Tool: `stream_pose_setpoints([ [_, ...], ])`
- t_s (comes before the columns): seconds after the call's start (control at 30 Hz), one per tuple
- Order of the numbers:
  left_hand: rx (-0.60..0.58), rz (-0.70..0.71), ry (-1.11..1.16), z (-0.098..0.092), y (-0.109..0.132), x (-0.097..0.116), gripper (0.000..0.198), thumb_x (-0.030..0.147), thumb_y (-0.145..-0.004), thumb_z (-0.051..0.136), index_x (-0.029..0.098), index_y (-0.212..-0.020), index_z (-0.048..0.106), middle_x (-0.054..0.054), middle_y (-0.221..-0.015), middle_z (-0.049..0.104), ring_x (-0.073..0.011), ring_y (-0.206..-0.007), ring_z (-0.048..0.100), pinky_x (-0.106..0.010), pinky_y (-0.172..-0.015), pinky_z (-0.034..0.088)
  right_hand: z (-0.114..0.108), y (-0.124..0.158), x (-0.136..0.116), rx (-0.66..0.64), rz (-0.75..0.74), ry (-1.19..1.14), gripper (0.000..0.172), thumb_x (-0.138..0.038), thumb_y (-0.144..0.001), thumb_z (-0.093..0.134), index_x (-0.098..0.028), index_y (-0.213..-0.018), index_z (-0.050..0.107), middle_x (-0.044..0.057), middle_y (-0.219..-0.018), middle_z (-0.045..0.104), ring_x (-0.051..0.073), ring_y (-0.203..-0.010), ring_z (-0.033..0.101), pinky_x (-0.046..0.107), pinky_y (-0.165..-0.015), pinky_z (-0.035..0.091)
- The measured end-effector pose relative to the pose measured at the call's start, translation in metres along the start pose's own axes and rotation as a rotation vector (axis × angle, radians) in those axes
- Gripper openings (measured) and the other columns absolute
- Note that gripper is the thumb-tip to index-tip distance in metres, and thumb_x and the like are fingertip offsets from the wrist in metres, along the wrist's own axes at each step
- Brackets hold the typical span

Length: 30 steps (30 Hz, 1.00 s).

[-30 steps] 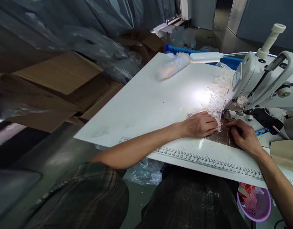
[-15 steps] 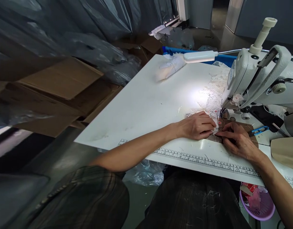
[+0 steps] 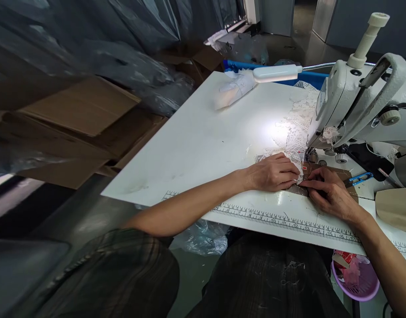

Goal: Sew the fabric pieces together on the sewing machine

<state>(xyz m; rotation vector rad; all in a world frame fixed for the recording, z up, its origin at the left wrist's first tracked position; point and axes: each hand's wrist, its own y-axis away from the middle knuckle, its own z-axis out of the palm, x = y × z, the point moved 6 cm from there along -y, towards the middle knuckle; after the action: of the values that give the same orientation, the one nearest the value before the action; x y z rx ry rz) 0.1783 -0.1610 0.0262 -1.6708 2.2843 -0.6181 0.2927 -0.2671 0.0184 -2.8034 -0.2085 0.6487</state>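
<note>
White lace [image 3: 291,139] runs across the table to the needle area of a white sewing machine [image 3: 332,101]. Over its near end lies my left hand [image 3: 274,172], fingers curled and closed on the lace edge. My right hand [image 3: 332,192] is just to the right, thumb and index finger pinched at the lace's near tip, above the brown plate [image 3: 310,174] in front of the needle. The fingertips of both hands almost meet. What lies beneath the left palm is hidden.
Blue thread snips [image 3: 360,178] and a black phone [image 3: 368,161] lie right of the needle. A white lamp [image 3: 277,73] lights the lace; a wrapped roll [image 3: 234,90] lies behind. A printed ruler [image 3: 272,219] follows the front edge. Cardboard boxes [image 3: 80,106] stand left, a purple basket [image 3: 363,287] below.
The view has shifted slightly. Both hands stay at the lace in nearly the same place, with the right index finger a little straighter along the lace tip.
</note>
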Motion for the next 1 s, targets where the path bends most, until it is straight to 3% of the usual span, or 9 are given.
stream_pose_setpoints([
  [0.23,-0.046,-0.016,0.001,0.002,-0.001,0.002,0.02,0.024,-0.098,0.052,0.023,-0.094,0.072,-0.002,-0.101,0.075,-0.0136,-0.084,0.063,-0.032,-0.077,0.044,-0.003,-0.001,0.0,-0.019,0.019,-0.026,0.035,-0.023,-0.088,0.049,-0.03,-0.111,0.075,0.009,-0.102,0.063,0.023,-0.096,0.059,0.043,-0.082,0.051],
  [0.43,-0.042,-0.003,-0.098,0.001,-0.001,0.008,0.022,0.025,-0.099,0.052,0.023,-0.09,0.072,-0.002,-0.1,0.075,-0.0136,-0.079,0.061,-0.033,-0.075,0.042,-0.012,-0.009,0.009,-0.075,0.091,-0.21,0.039,-0.024,-0.092,0.046,-0.028,-0.123,0.069,0.009,-0.11,0.065,0.019,-0.097,0.064,0.038,-0.088,0.055],
  [0.6,0.026,0.025,-0.131,-0.002,0.001,0.01,0.018,0.024,-0.099,0.053,0.022,-0.093,0.07,-0.002,-0.1,0.075,-0.0136,-0.081,0.061,-0.032,-0.078,0.044,-0.007,-0.011,0.011,-0.044,0.071,-0.096,0.04,-0.021,-0.091,0.047,-0.026,-0.123,0.069,0.011,-0.108,0.061,0.02,-0.095,0.063,0.039,-0.086,0.056],
  [0.8,-0.012,0.018,-0.127,0.0,0.001,0.009,0.019,0.024,-0.099,0.05,0.023,-0.097,0.069,-0.003,-0.098,0.074,-0.0136,-0.083,0.062,-0.032,-0.076,0.044,-0.004,-0.009,0.008,-0.019,0.054,-0.045,0.04,-0.02,-0.091,0.046,-0.026,-0.123,0.069,0.011,-0.107,0.06,0.021,-0.097,0.062,0.04,-0.086,0.056],
  [1.0,-0.039,0.017,-0.196,0.001,0.0,0.01,0.022,0.022,-0.098,0.05,0.022,-0.088,0.069,-0.002,-0.094,0.075,-0.013,-0.079,0.061,-0.031,-0.075,0.042,-0.002,-0.008,0.008,-0.012,0.063,-0.045,0.04,-0.019,-0.091,0.045,-0.026,-0.122,0.069,0.012,-0.109,0.059,0.022,-0.099,0.061,0.042,-0.087,0.056],
])
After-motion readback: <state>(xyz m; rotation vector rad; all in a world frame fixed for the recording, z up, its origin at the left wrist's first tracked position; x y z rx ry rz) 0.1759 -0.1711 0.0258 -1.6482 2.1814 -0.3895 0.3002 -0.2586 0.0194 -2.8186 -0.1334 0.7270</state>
